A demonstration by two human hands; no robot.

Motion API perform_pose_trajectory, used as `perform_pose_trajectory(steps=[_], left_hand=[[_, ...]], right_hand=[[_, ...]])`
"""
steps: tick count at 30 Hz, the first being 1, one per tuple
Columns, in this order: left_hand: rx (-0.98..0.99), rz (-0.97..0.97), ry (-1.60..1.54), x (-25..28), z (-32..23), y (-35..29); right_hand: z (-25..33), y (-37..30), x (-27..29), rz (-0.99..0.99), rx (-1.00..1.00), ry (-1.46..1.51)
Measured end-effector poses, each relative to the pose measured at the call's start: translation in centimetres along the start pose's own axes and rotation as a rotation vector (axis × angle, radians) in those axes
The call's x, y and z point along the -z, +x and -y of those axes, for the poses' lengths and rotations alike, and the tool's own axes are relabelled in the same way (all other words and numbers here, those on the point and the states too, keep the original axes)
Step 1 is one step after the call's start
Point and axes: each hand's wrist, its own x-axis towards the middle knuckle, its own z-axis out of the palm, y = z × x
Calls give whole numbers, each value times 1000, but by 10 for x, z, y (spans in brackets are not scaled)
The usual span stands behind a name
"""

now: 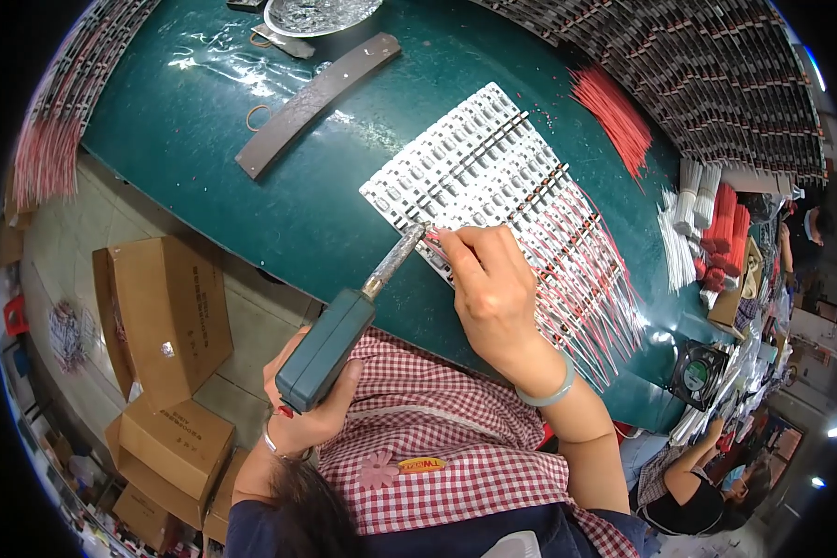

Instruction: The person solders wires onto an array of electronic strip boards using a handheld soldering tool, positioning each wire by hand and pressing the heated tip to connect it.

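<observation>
My left hand [330,395] is wrapped round the dark green body of a soldering gun [325,344]. Its metal barrel slants up and right, and the tip meets the near left edge of a white circuit board panel [442,158]. Beside that tip, my right hand [498,298] pinches a thin red wire [432,243] against the board; the fingers partly hide it. Rows of small parts cover the panel. Many red and white wires [591,312] fan out from its right part, some passing under my right wrist.
On the green table [205,158] lie a flat grey bar [316,104], a foil-lined dish [321,14], loose red wires [614,116] and bundled white wires [688,200]. Stacked wired boards [707,74] line the far right. A small black fan [697,375] stands right; cardboard boxes [181,316] sit left. Another person [693,493] works at lower right.
</observation>
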Motion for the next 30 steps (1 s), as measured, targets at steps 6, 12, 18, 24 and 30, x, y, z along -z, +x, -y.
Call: perform_pose_trajectory(steps=[6,12,18,24,30], left_hand=[[-11,19,31,-2,-1,4],[46,39,57,1,-10,5],[143,1,14,2,-2,-6],[184,-1,-17,2,-4,-5],[142,20,-14,2,-8,3]], right_hand=[[1,2,-1,8,-16,1],[-3,1,-4,14,44,-20],[-2,0,-5,10,36,-34],[-1,0,-4,9,24,-29],[-8,2,4,-32,21,-11]])
